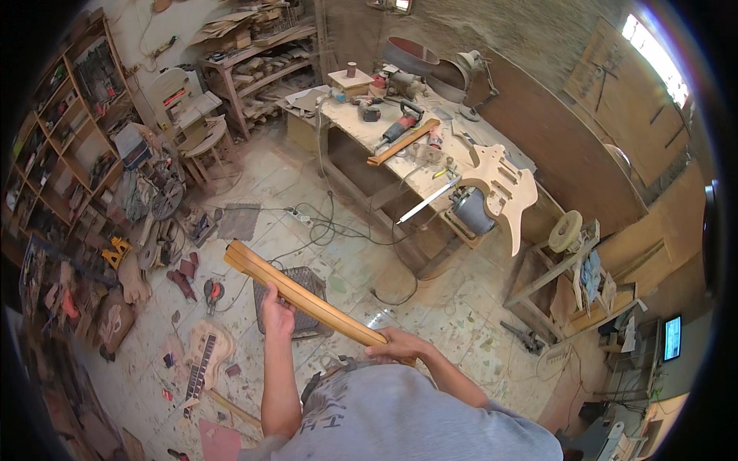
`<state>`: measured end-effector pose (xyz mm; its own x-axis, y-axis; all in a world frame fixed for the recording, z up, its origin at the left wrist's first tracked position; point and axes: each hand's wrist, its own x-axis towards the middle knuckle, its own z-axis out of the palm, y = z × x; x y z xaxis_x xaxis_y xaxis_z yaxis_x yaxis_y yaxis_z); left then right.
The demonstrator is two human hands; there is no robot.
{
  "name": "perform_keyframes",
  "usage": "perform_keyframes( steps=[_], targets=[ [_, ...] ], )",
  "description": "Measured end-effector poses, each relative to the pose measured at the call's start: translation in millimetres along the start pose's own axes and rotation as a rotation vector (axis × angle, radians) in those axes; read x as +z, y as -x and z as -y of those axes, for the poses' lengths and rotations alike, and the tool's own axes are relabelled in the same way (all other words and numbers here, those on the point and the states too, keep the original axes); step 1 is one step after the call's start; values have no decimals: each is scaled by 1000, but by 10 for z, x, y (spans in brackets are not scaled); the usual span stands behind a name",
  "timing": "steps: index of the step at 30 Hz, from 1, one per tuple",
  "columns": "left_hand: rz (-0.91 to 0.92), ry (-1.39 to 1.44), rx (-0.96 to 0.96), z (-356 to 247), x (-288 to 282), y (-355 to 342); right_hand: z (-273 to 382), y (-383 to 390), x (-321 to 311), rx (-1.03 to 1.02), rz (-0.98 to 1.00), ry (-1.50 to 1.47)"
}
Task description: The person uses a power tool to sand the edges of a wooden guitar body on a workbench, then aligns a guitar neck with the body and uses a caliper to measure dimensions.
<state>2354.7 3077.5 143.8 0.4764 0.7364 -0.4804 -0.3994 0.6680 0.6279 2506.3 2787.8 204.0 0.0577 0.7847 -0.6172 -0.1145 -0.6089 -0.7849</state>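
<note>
A long, glossy yellow-brown guitar neck blank is held slantwise in front of my body, its wider end up to the left. My left hand grips its lower side near the middle, fingers wrapped around it. My right hand is closed round the end nearest my chest. Below the wood stands a dark mesh-topped stool or crate, partly covered by it. To the left on the floor lies a pale guitar body with a dark fretted neck.
The workbench ahead carries a red-and-black power tool, a brown wooden strip, and a lamp. A pale guitar body overhangs its right end. Cables cross the littered floor. Shelves line the left wall.
</note>
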Motion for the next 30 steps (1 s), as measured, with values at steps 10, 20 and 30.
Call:
perform_keyframes(
  steps=[10, 20, 30],
  targets=[
    [90, 421, 92, -255, 29, 122, -61, -258, 213, -473, -369, 497],
    [6, 595, 435, -349, -492, 775, 456, -432, 386, -588, -140, 849],
    [-375, 719, 820, -76, -949, 2023, 650, -456, 181, -487, 384, 1002]
  ],
)
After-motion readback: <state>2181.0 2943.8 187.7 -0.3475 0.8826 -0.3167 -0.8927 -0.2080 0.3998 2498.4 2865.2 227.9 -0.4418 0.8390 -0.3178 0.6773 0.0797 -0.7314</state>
